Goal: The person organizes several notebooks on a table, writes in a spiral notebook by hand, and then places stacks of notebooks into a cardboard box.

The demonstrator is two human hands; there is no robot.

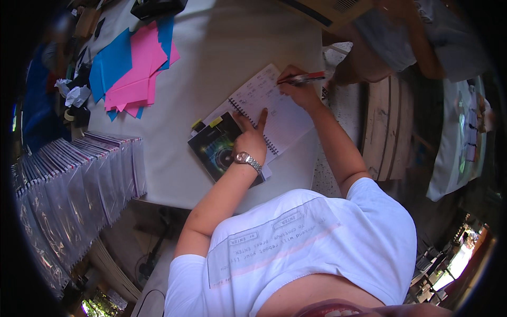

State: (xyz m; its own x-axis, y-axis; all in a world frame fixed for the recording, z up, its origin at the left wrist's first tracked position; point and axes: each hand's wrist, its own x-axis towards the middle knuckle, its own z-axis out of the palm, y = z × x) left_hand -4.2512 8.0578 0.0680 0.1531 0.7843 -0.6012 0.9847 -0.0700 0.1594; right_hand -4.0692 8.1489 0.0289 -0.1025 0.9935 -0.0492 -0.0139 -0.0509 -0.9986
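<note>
We see the left hand (250, 141) palm down across the notebook (289, 124) and the black cover (215, 150), 2 of its digits spread in a V; the others are hard to make out. A metal wristwatch (247, 158) circles that wrist. The right hand (300, 92) pinches a red and dark pen (312, 77) at the notebook's upper right; we cannot tell whether its tip touches the page.

The spiral notebook lies open on the pale table (171, 169). The black cover hides most of its left side, and we cannot tell whether the 2 are joined. The handwriting is too small for us to make out.

To the left, pink and blue sheets (138, 68) overlap, partly hiding each other. Below them, the rim darkens a row of clear plastic sleeves (79, 179). At upper right, another person (369, 45) is blurred and cut off.
</note>
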